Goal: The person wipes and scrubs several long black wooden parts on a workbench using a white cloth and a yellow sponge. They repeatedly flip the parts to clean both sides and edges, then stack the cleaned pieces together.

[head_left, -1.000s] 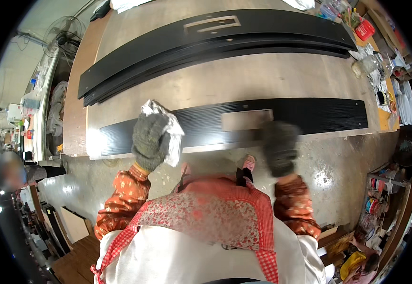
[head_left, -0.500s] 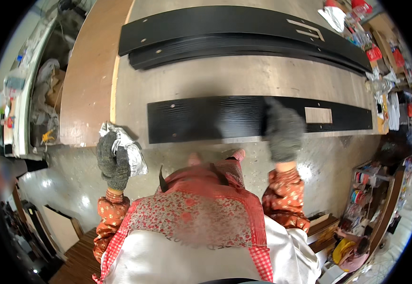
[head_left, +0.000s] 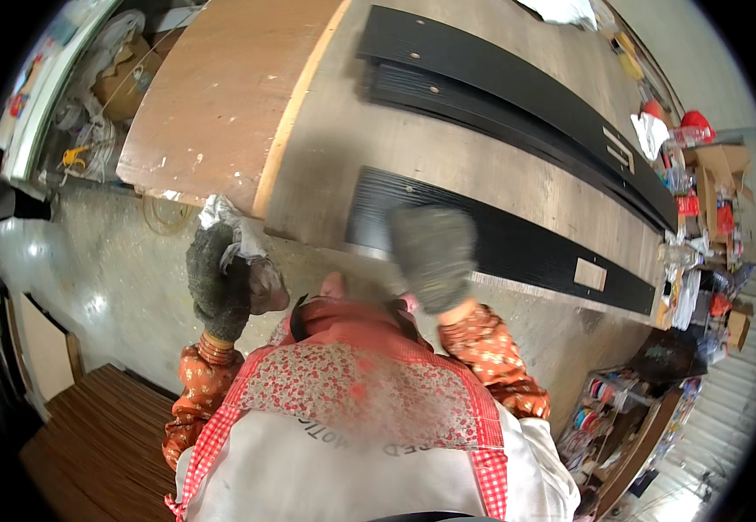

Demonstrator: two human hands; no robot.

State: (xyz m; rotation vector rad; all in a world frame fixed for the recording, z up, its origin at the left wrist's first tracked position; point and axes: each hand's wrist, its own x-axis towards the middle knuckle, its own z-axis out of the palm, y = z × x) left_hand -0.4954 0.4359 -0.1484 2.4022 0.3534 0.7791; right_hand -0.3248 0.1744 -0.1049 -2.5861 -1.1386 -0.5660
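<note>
My left hand [head_left: 218, 287], in a dark grey knit glove, is closed on a crumpled white cloth [head_left: 243, 233] just off the table's near edge. My right hand [head_left: 434, 257], gloved the same way, is over the left part of a long black board [head_left: 517, 239]. Motion smears its fingers, and whether it presses on the surface is unclear. The board lies along the near edge, with a rectangular cutout toward its right end and small holes near its ends.
Farther back, more long black boards [head_left: 499, 74] lie stacked on the grey-brown table [head_left: 317, 174]. A brown wooden panel [head_left: 213, 104] adjoins on the left. Bottles, bags and an open cardboard box [head_left: 717, 170] crowd the right side. Dark striped boards [head_left: 99, 435] lie at the lower left.
My right hand has swept left along the near board toward its left end. The whole view has turned, so the boards now slant down to the right. My left hand still grips the cloth.
</note>
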